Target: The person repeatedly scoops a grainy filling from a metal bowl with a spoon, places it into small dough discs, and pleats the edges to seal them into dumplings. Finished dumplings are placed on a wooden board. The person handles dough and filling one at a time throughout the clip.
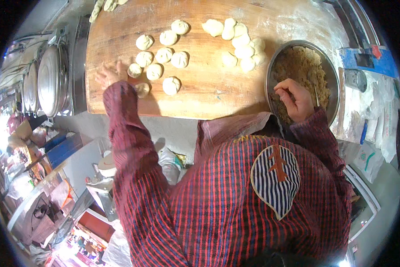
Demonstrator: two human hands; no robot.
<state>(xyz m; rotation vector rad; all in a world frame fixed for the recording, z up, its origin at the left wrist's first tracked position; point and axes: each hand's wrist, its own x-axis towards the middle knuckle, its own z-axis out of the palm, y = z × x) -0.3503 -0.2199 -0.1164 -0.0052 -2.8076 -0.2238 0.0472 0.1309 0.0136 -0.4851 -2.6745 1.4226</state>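
Near the left edge of the wooden board, my left hand (111,74) has its fingers spread and holds nothing. Beside it and under its wrist sit several pleated stuffed buns (154,71), one partly in the arm's shadow. My right hand (295,101) is curled above the near part of a steel bowl (337,84), thumb against the fingers, and nothing shows in it. Brown crumbly filling (302,60) lies in the bowl, with a thin utensil handle (317,95) standing in it by that hand. Left of the bowl, pale dough pieces (242,40) overlap in a cluster.
The floured wooden board (200,100) ends just in front of my body. More dough strips (103,6) lie at its far left corner. Round metal lids (52,80) stand to the left. A glass cup (355,80) and plastic bags (377,100) are right of the bowl.
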